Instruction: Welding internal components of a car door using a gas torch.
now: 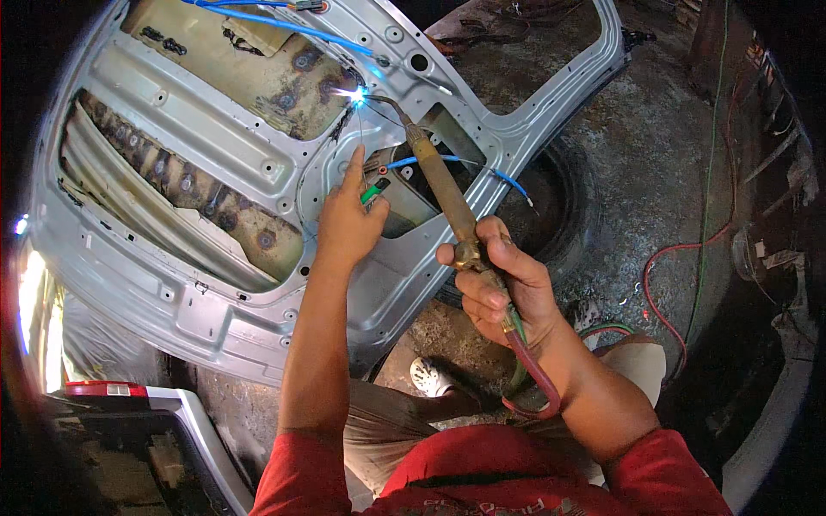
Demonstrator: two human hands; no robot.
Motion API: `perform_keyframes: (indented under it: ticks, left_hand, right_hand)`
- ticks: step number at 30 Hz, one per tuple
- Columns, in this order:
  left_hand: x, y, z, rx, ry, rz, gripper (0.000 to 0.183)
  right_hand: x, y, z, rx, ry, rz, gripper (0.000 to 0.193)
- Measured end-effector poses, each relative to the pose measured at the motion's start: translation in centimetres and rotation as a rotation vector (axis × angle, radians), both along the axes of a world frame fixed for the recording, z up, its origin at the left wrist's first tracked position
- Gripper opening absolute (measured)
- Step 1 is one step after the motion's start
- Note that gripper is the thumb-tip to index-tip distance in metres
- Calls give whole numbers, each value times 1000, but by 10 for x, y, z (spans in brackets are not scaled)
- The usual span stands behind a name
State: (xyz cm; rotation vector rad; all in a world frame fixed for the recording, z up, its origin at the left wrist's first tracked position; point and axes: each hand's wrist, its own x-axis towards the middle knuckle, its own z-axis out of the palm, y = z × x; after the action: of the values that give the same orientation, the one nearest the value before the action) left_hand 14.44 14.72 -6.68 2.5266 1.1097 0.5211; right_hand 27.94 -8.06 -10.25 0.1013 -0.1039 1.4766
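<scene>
My right hand (514, 284) is wrapped round the valve end of a brass gas welding torch (443, 185). The torch's bent tip points up and left to a bright blue-white flame (358, 95) at the edge of an opening in a silver car door panel (258, 168). Over the panel, my left hand (351, 219) pinches a thin filler rod (362, 129) that runs up to the flame, index finger stretched along it. A green cylinder with a dark end (375, 191) shows beside that hand's thumb; whether it is held, I cannot tell.
Blue clamp-like strips (292, 27) lie across the panel's top; another blue strip (422, 161) is near the torch. Red and green hoses (671, 249) run over the stained floor at right. A tyre (551, 215) lies beneath the panel. A silver tailgate with red lamp (107, 390) is lower left.
</scene>
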Motion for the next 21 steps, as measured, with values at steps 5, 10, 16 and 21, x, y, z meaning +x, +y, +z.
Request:
perform_keyframes:
  ticks: [5,10,16,21]
  left_hand:
    - [1,4,-1,39,-66,-39,89]
    - [4,0,4,19,-40,-31,88]
    - [4,-1,4,16,-24,-11,89]
    - [4,1,3,30,-39,-28,90]
  right_hand:
    - [-1,1,4,-20,-10,-10,19]
    - [0,3,-1,25,-2,-13,13]
    - [-2,4,-1,29,-31,-13,8]
    - [-2,4,3,21,-38,-25,8]
